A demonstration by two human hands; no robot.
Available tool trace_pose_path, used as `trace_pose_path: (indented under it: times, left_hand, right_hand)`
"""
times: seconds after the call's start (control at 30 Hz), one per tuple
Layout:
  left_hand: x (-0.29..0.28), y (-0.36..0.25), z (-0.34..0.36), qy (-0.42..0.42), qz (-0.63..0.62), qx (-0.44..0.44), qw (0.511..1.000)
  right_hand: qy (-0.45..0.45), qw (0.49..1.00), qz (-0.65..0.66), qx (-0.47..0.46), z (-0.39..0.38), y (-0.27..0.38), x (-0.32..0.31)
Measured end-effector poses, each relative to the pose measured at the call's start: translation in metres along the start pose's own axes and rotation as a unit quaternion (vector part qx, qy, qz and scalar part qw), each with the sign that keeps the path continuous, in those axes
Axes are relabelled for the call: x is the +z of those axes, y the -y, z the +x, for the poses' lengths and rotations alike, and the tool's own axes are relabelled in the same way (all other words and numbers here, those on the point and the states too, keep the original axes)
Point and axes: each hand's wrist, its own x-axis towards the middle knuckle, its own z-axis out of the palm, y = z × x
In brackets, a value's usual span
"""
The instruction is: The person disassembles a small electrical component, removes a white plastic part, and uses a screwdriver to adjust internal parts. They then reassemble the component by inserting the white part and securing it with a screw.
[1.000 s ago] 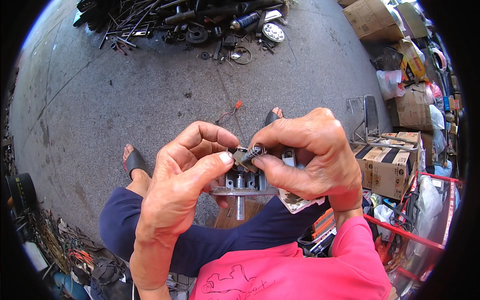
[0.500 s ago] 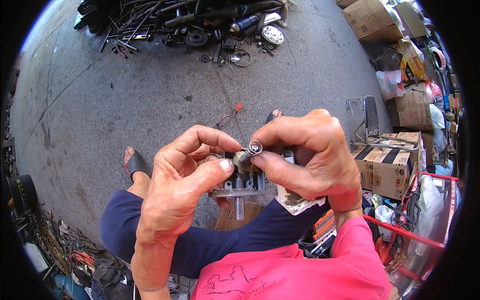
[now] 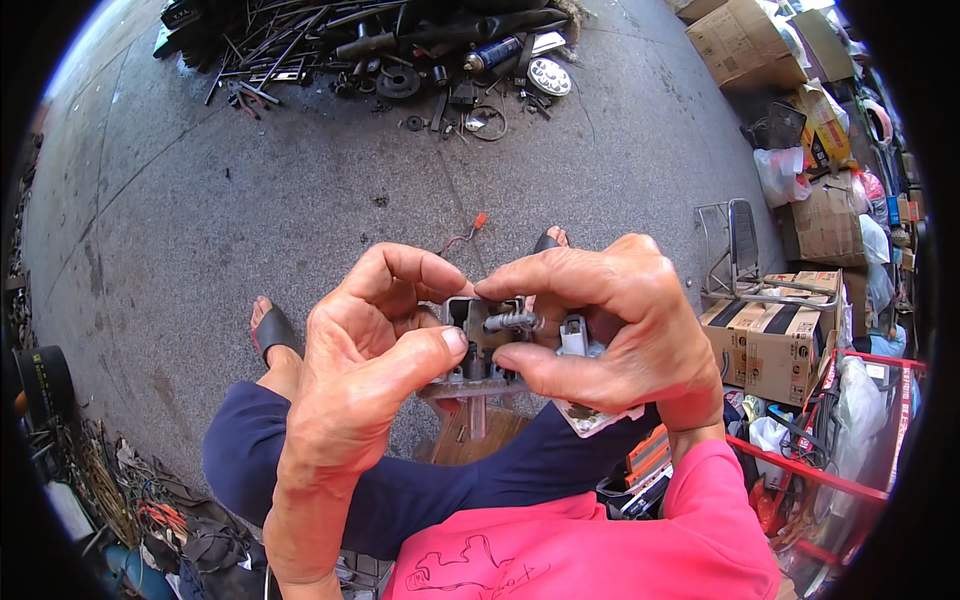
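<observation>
A small greasy metal mechanism point(image 3: 470, 340), a box-like housing on a flat plate with a round shaft point(image 3: 478, 417) below, is held between both hands. My left hand point(image 3: 365, 340) grips its left side, thumb in front and index finger at the top. On the right, the thumb and curled index finger of my right hand point(image 3: 620, 330) frame a grey ribbed cylinder point(image 3: 511, 321) that sticks out sideways; the fingertips rest at the housing's edge. Beneath that hand shows a grease-smeared white piece point(image 3: 592, 418); whether fingers hold it is hidden.
Scrap metal rods and parts point(image 3: 330, 45) lie heaped at the far side. Cardboard boxes point(image 3: 785, 340) and a metal-framed folding chair point(image 3: 742, 235) stand at the right, near a red-framed rack point(image 3: 810, 470). Wires and cloth point(image 3: 170, 520) lie lower left; an orange-tipped wire point(image 3: 480, 220) lies ahead.
The ribbed cylinder has turned from end-on, pinched by my right fingers, to lying sideways in the mechanism. My right thumb and index finger have spread apart around it.
</observation>
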Motion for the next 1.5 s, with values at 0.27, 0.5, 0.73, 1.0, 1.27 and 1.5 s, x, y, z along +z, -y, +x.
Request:
trace_pose_path:
  times: [0.27, 0.5, 0.73, 1.0, 1.27, 1.5]
  left_hand:
    - [0.001, 0.005, 0.002, -0.026, 0.012, 0.002, 1.000]
    - [0.000, 0.005, 0.002, 0.002, 0.020, -0.018, 1.000]
    - [0.000, 0.005, 0.000, 0.021, 0.052, 0.005, 0.998]
    - [-0.002, 0.010, -0.001, 0.020, 0.037, 0.011, 0.999]
    - [0.001, 0.008, 0.000, 0.036, 0.006, -0.015, 0.999]
    - [0.004, 0.009, 0.002, 0.043, 0.007, -0.029, 0.999]
  right_hand:
    - [-0.032, 0.999, 0.009, -0.030, -0.001, -0.007, 0.007]
    - [0.009, 0.999, 0.022, 0.048, 0.001, 0.001, -0.001]
    - [-0.007, 0.998, 0.039, 0.043, 0.000, -0.001, 0.000]
    - [-0.015, 0.991, 0.091, 0.094, 0.004, 0.007, 0.000]
    - [-0.048, 0.989, 0.122, 0.066, 0.003, 0.004, -0.003]
    - [-0.042, 0.987, 0.128, 0.090, 0.001, 0.005, -0.002]
